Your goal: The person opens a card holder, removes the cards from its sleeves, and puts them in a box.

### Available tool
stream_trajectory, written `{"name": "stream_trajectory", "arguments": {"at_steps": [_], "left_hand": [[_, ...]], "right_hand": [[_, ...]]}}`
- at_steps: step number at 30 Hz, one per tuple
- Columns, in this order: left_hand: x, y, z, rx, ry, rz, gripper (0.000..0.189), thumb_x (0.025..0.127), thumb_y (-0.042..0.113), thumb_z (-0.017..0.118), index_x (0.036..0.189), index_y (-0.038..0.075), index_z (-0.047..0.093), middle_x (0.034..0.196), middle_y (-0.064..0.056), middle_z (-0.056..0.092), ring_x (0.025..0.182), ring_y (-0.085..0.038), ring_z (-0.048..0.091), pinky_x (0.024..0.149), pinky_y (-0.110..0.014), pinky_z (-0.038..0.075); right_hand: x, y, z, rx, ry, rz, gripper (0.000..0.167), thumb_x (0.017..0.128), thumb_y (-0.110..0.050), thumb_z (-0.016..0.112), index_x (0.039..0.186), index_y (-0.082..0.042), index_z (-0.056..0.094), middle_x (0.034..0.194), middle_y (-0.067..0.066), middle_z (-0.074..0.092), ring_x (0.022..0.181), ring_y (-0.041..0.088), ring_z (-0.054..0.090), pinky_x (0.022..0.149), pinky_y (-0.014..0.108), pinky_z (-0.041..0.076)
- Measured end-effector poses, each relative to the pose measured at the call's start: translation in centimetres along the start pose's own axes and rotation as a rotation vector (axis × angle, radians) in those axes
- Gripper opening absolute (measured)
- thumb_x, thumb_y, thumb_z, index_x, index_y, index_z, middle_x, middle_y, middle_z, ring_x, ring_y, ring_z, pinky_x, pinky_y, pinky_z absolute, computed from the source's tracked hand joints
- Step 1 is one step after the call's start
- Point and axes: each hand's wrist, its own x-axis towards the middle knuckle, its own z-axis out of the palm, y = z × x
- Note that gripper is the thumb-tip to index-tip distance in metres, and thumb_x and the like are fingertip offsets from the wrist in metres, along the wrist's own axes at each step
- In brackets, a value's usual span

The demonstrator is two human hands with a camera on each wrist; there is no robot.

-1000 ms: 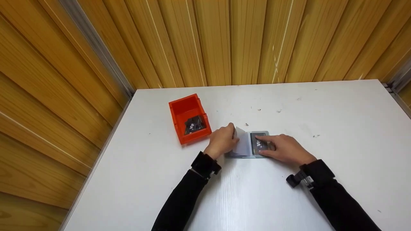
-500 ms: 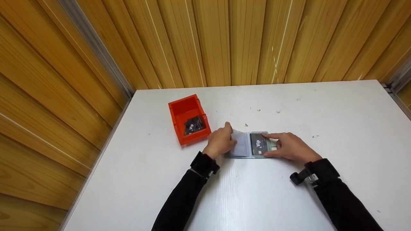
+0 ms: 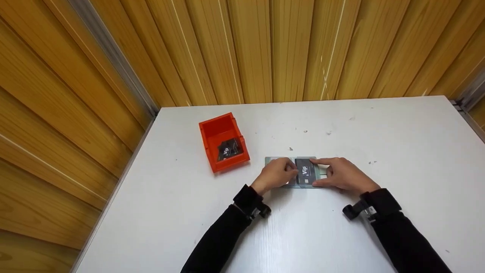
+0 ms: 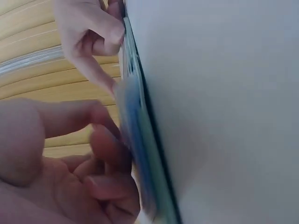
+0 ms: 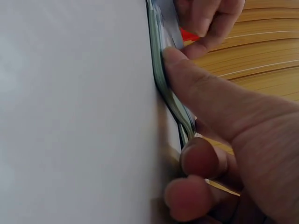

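A card holder booklet (image 3: pixel 268 159) with clear sleeves lies spread on the white table. On its right half shows a dark card (image 3: pixel 305 170) marked "Vip". My left hand (image 3: pixel 276 172) is over the left half, thumb and fingertips pinching a clear sleeve at the card's left edge; in the left wrist view that sleeve (image 4: pixel 131 105) is blurred. My right hand (image 3: pixel 343 175) grips the right end of the booklet, index finger at the far edge and thumb at the near one. Close up, the right thumb (image 5: pixel 198 84) lies along the booklet's layered edge (image 5: pixel 158 56).
Left of the booklet, towards the back, stands a red bin (image 3: pixel 227 166) with several dark cards (image 3: pixel 229 148) inside. Wood-patterned panels (image 3: pixel 257 49) rise behind the white table (image 3: pixel 303 231) and on its left side.
My left hand has moved right, from the booklet's left edge to beside the card. The right hand has slid slightly right, off the card's face to the booklet's right end.
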Motion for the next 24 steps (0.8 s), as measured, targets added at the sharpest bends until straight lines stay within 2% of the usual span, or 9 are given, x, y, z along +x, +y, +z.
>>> {"name": "stream_trajectory", "arguments": {"at_steps": [2, 4, 8, 10, 12, 14, 16, 20, 24], "left_hand": [[-0.1, 0.2, 0.3, -0.180, -0.030, -0.060, 0.017, 0.102, 0.019, 0.065, 0.107, 0.006, 0.074, 0.073, 0.003, 0.063, 0.067, -0.008, 0.053, 0.063, -0.021, 0.040], [-0.2, 0.3, 0.5, -0.290, -0.031, -0.109, 0.016, 0.103, 0.018, 0.063, 0.105, 0.005, 0.072, 0.068, 0.001, 0.065, 0.064, -0.009, 0.056, 0.060, -0.021, 0.041], [-0.2, 0.3, 0.6, -0.338, 0.011, -0.141, 0.012, 0.103, 0.019, 0.062, 0.105, 0.007, 0.065, 0.066, 0.001, 0.065, 0.060, -0.008, 0.058, 0.057, -0.021, 0.044], [-0.1, 0.2, 0.4, -0.426, -0.014, -0.143, 0.013, 0.103, 0.017, 0.061, 0.107, 0.005, 0.063, 0.065, 0.001, 0.066, 0.057, -0.008, 0.058, 0.055, -0.020, 0.045], [0.0, 0.0, 0.2, -0.563, -0.062, -0.148, 0.018, 0.104, 0.015, 0.059, 0.110, -0.001, 0.064, 0.063, 0.000, 0.065, 0.052, -0.007, 0.057, 0.051, -0.020, 0.045], [0.1, -0.2, -0.2, -0.702, -0.111, -0.183, 0.024, 0.103, 0.014, 0.058, 0.111, -0.007, 0.066, 0.060, 0.000, 0.063, 0.048, -0.007, 0.055, 0.048, -0.019, 0.045], [0.1, -0.4, -0.4, -0.784, -0.136, -0.218, 0.029, 0.101, 0.014, 0.057, 0.111, -0.010, 0.069, 0.058, 0.000, 0.061, 0.046, -0.007, 0.054, 0.047, -0.018, 0.045], [0.3, -0.7, -0.6, -0.833, -0.151, -0.258, 0.028, 0.098, 0.016, 0.058, 0.108, -0.008, 0.070, 0.055, 0.001, 0.057, 0.045, -0.007, 0.053, 0.047, -0.017, 0.047], [0.4, -0.7, -0.3, -0.758, -0.153, -0.235, 0.023, 0.098, 0.012, 0.056, 0.099, -0.006, 0.070, 0.050, 0.001, 0.054, 0.041, -0.007, 0.053, 0.043, -0.018, 0.042]], "right_hand": [[0.0, 0.0, 0.1, 0.003, 0.000, -0.007, 0.083, 0.080, -0.046, 0.088, 0.151, -0.019, 0.055, 0.063, -0.005, 0.050, 0.057, 0.011, 0.047, 0.053, 0.024, 0.037], [0.0, 0.0, 0.1, 0.007, 0.003, -0.011, 0.082, 0.080, -0.045, 0.088, 0.151, -0.019, 0.055, 0.063, -0.005, 0.050, 0.057, 0.011, 0.046, 0.053, 0.024, 0.037], [0.0, -0.1, 0.1, 0.019, 0.001, -0.015, 0.082, 0.080, -0.045, 0.088, 0.150, -0.019, 0.056, 0.063, -0.006, 0.049, 0.058, 0.010, 0.046, 0.054, 0.024, 0.037], [0.0, -0.1, 0.1, 0.020, 0.000, -0.015, 0.082, 0.080, -0.045, 0.088, 0.150, -0.019, 0.056, 0.063, -0.006, 0.049, 0.059, 0.010, 0.046, 0.054, 0.024, 0.036], [0.0, -0.1, 0.1, 0.016, 0.000, -0.011, 0.082, 0.079, -0.046, 0.088, 0.150, -0.019, 0.056, 0.063, -0.006, 0.049, 0.058, 0.011, 0.046, 0.054, 0.024, 0.036], [0.1, -0.1, 0.1, 0.013, 0.003, -0.004, 0.083, 0.079, -0.046, 0.088, 0.150, -0.020, 0.056, 0.063, -0.005, 0.049, 0.058, 0.011, 0.046, 0.053, 0.024, 0.036], [0.1, 0.0, 0.1, 0.010, 0.005, 0.000, 0.083, 0.079, -0.048, 0.088, 0.150, -0.021, 0.056, 0.063, -0.005, 0.049, 0.058, 0.012, 0.046, 0.053, 0.024, 0.036], [0.1, 0.1, 0.2, 0.006, 0.010, -0.009, 0.083, 0.078, -0.049, 0.088, 0.150, -0.021, 0.056, 0.061, -0.006, 0.049, 0.056, 0.011, 0.046, 0.053, 0.024, 0.036], [0.1, 0.3, 0.2, -0.006, 0.011, -0.022, 0.083, 0.079, -0.049, 0.087, 0.150, -0.021, 0.056, 0.059, -0.008, 0.047, 0.055, 0.009, 0.044, 0.053, 0.023, 0.035]]}}
